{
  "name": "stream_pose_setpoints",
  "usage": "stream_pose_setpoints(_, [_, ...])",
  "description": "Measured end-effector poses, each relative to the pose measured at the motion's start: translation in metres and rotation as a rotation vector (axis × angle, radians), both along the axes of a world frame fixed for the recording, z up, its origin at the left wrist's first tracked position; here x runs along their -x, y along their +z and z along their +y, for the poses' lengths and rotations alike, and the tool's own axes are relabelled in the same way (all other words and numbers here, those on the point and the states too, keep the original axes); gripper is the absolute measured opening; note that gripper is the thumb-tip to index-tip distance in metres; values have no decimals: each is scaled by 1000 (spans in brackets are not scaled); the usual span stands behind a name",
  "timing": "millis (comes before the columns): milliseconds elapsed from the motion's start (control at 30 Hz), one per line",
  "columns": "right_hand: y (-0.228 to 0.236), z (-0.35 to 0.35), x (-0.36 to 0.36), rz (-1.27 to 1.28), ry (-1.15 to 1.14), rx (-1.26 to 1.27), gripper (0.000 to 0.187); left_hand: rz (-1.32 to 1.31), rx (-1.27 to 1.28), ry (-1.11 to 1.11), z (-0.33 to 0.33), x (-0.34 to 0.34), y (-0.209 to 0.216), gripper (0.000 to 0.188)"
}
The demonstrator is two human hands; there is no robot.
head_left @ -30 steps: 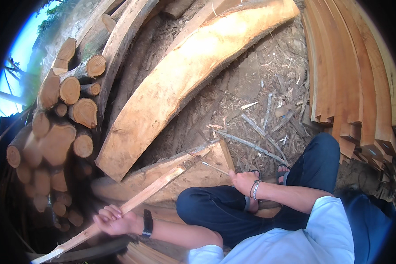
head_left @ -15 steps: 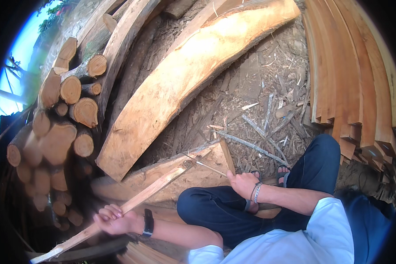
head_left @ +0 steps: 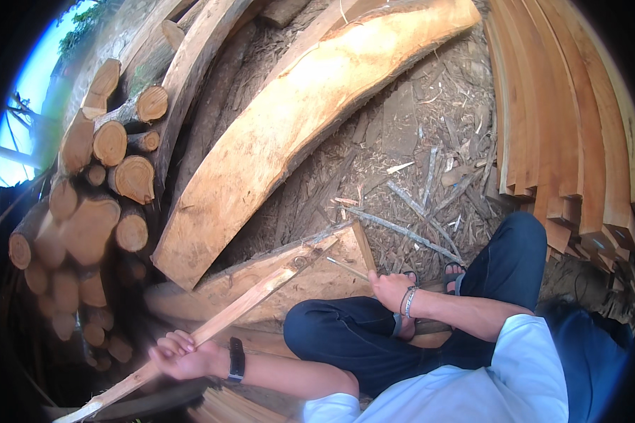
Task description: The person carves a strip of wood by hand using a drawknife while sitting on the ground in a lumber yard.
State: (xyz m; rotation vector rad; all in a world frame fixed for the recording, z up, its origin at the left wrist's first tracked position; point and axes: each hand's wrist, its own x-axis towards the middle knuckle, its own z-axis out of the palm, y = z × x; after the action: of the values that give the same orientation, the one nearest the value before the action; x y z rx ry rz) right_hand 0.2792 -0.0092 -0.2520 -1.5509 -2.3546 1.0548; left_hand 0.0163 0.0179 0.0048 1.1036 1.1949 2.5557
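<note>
My left hand [head_left: 180,354] is wrapped round a long, narrow wooden strip [head_left: 254,294] near its lower end. The strip slants up to the right, and its far end lies over a thick wooden block [head_left: 349,262] with a bark edge. In my right hand [head_left: 394,290] is a tool with a thin wooden handle [head_left: 349,268]. Its handle points left toward the strip, with its visible tip apart from the strip. The tool's head is hard to make out.
A large slab [head_left: 296,123] lies diagonally ahead. Stacked logs [head_left: 111,144] stand on the left, and long sawn boards [head_left: 543,106] on the right. Loose sticks [head_left: 406,229] and chips cover the ground near my feet.
My right hand has moved slightly right and the tool's tip has come away from the strip. A dark head seen across the strip earlier no longer shows there. My left hand keeps its grip.
</note>
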Motion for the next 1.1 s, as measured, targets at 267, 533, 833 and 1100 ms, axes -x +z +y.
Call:
stream_pose_setpoints(267, [-3, -4, 7, -54, 47, -75, 15, -22, 14, 52, -14, 12, 5, 38])
stream_pose_setpoints(533, [1, 2, 3, -72, 42, -120, 15, -22, 6, 18, -10, 7, 5, 39])
stream_pose_setpoints(833, [6, -1, -2, -90, 56, -114, 20, -25, -2, 24, -10, 2, 8, 38])
stream_pose_setpoints(1100, [-6, -1, -3, -58, 94, -107, 21, -21, 1, 50, -11, 4, 7, 38])
